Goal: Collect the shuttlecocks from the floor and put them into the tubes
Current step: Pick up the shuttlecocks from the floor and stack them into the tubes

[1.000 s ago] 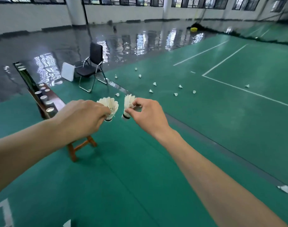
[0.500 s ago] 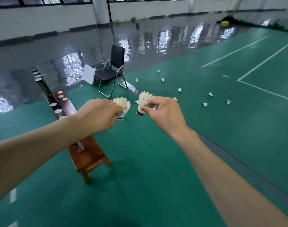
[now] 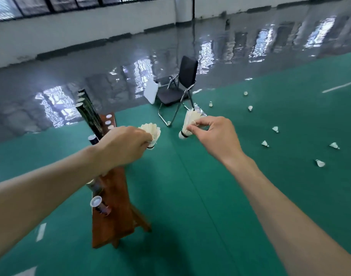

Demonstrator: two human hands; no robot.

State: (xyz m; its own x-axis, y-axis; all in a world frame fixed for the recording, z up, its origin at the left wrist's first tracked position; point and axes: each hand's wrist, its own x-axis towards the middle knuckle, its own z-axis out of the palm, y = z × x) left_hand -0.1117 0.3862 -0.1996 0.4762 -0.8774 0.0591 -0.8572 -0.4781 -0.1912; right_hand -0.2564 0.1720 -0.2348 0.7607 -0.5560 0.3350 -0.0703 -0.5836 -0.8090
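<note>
My left hand (image 3: 123, 145) grips a white feather shuttlecock (image 3: 152, 132) by its base, held above the wooden bench (image 3: 113, 222). My right hand (image 3: 214, 136) pinches a stack of shuttlecocks (image 3: 188, 123) between thumb and fingers, cork end pointing down-left. Dark tubes (image 3: 89, 112) stand at the bench's far end, and another tube (image 3: 99, 205) with a white cap lies on the bench nearer me. Several loose shuttlecocks (image 3: 265, 144) lie scattered on the green floor to the right.
A black folding chair (image 3: 179, 90) stands beyond the bench with a white board (image 3: 150, 93) leaning against it. White tube caps (image 3: 108, 122) sit on the far part of the bench. Glossy grey floor runs behind the green court mat.
The view has swung left and come closer to the bench, which now sits under my left forearm. Both hands keep their shuttlecocks and have spread slightly apart.
</note>
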